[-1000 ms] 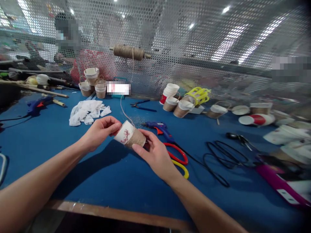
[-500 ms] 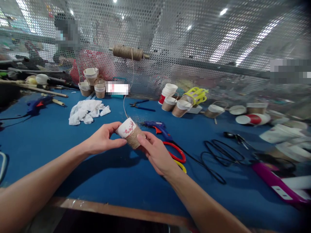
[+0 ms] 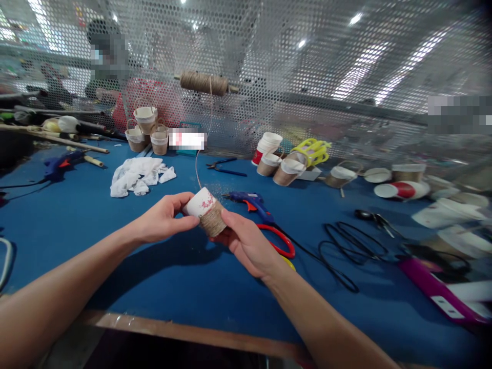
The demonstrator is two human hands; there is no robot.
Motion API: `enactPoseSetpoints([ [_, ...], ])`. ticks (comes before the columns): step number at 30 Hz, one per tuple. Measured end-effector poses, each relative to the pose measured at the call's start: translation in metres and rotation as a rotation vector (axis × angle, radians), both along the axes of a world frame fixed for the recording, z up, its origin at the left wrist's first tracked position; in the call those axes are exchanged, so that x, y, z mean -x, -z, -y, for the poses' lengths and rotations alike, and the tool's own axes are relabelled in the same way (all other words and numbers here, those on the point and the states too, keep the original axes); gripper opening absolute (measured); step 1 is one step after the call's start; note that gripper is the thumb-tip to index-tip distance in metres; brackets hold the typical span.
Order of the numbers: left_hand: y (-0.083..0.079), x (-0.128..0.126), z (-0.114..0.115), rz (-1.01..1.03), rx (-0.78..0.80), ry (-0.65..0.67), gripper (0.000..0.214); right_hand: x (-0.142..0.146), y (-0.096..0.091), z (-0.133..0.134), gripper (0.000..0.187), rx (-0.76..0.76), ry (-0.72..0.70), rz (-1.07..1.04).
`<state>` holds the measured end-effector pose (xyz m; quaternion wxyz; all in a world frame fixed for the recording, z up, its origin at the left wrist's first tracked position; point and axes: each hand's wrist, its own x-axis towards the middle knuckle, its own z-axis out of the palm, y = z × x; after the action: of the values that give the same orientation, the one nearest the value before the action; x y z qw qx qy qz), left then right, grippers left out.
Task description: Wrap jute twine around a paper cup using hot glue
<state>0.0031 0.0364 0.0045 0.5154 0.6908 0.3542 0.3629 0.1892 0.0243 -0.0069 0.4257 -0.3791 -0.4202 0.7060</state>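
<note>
Between my two hands a small paper cup lies tilted above the table. Its white upper part carries a pink blossom print, and twine is wound round the lower part. My left hand pinches the white end with thumb and fingers. At the twine-covered end, my right hand grips with the thumb on top and the fingers beneath. A strand of twine rises behind the cup toward a twine spool on the mesh. Just beyond my right hand lies a blue glue gun.
Scissors with red and yellow handles lie partly behind my right hand. Pliers, crumpled white cloth and twine-wrapped cups stand farther back. At right are a black cable and a purple power strip. A person is behind the mesh.
The cup has turned a little about its length in my hands, moving the blossom print toward the right. My right thumb and fingers have shifted on the twine-covered end. My left hand keeps its pinch.
</note>
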Motion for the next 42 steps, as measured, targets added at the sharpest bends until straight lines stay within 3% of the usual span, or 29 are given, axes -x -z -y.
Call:
enactPoseSetpoints([
  [18, -0.001, -0.003, 0.002, -0.010, 0.001, -0.021, 0.017, 0.001, -0.001, 0.003, 0.031, -0.018, 0.029, 0.079],
  [21, -0.002, 0.001, 0.001, -0.012, 0.033, 0.024, 0.022, 0.001, 0.000, 0.003, 0.033, -0.063, 0.035, 0.136],
  [26, -0.007, 0.007, -0.001, -0.005, 0.102, 0.178, 0.038, 0.002, 0.001, 0.006, 0.036, -0.304, 0.081, 0.391],
  [34, -0.008, 0.003, 0.000, 0.057, 0.241, 0.054, 0.033, 0.002, 0.009, 0.009, 0.044, -0.818, 0.194, 0.743],
  [42, -0.001, -0.007, 0.002, 0.066, 0.240, -0.043, 0.029, 0.001, 0.004, 0.007, 0.046, -0.973, 0.152, 0.856],
])
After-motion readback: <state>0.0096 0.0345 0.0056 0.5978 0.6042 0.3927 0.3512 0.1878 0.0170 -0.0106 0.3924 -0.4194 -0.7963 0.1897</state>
